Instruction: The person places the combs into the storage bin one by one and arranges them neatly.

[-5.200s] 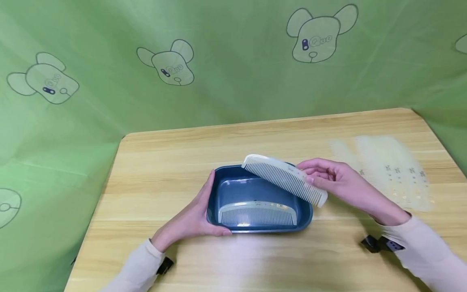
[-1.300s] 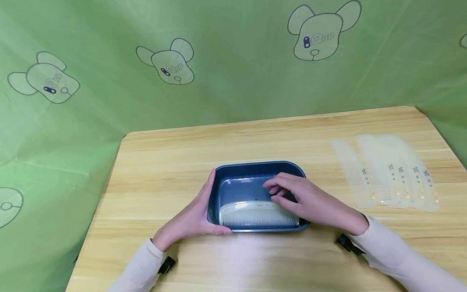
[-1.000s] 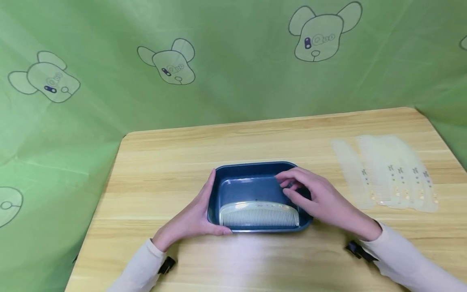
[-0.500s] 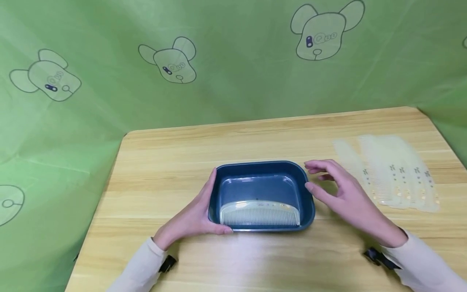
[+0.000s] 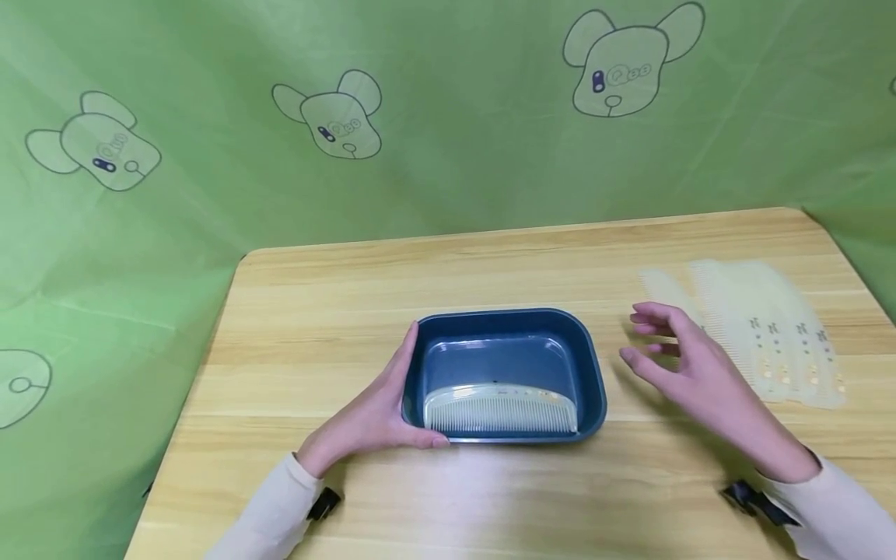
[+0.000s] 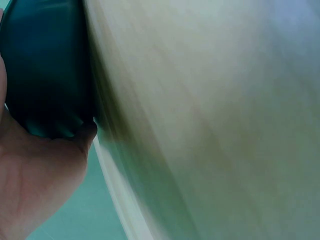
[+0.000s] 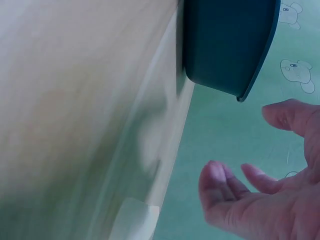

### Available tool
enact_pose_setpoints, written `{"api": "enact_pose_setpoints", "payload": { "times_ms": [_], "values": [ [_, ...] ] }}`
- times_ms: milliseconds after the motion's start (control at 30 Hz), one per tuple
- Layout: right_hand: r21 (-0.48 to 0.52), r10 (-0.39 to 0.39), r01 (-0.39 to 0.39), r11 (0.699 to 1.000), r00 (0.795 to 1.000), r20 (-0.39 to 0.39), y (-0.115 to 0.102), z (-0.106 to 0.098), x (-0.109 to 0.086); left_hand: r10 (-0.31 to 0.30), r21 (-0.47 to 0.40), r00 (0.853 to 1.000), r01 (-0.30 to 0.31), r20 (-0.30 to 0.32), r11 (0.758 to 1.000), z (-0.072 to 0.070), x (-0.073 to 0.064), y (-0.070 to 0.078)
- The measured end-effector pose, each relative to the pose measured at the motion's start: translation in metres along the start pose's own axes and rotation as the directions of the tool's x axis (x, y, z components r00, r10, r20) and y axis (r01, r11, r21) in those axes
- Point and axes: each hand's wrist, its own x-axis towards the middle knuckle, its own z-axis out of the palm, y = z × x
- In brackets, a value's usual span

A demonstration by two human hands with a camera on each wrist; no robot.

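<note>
In the head view a dark blue plastic tray stands mid-table. Its left end is gripped by my left hand, the thumb along the front side and the fingers round the left side. The left wrist view shows that thumb against the tray wall. A pale translucent comb lies along the tray's near side, teeth toward me; whether others lie beneath, I cannot tell. My right hand hovers right of the tray, fingers bent loosely and apart, nothing between them. It partly covers the leftmost of several pale combs fanned out on the table.
The wooden table backs onto a green curtain printed with bear heads. In the right wrist view, the tray's outer wall rises beside my right hand, and a pale comb end shows low down.
Seconds ago my right hand held a comb over the tray; that hand was then in the tray without it. Since then it has moved out rightward toward the fanned combs. My left hand stays put.
</note>
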Motion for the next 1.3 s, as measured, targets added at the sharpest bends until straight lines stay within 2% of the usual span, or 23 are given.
{"api": "enact_pose_setpoints", "payload": {
  "times_ms": [300, 567, 833, 1300],
  "values": [
    [-0.078, 0.148, -0.146, 0.986, 0.989, 0.02, 0.009, -0.01, -0.003, 0.001, 0.002, 1.0, -0.001, -0.005, 1.0, 0.0, 0.0, -0.002],
    [-0.137, 0.202, -0.195, 0.971, 0.979, 0.034, 0.021, -0.023, 0.0, -0.013, -0.004, 1.0, 0.013, 0.001, 1.0, 0.002, -0.001, -0.003],
    [-0.16, 0.175, -0.168, 0.973, 0.984, 0.029, 0.033, -0.028, 0.001, 0.001, 0.004, 1.0, -0.001, 0.001, 1.0, 0.002, 0.001, -0.003],
    [-0.273, 0.121, -0.11, 0.956, 0.992, 0.022, 0.049, -0.031, 0.001, -0.007, 0.003, 1.0, 0.007, 0.002, 1.0, 0.001, 0.0, -0.002]
  ]
}}
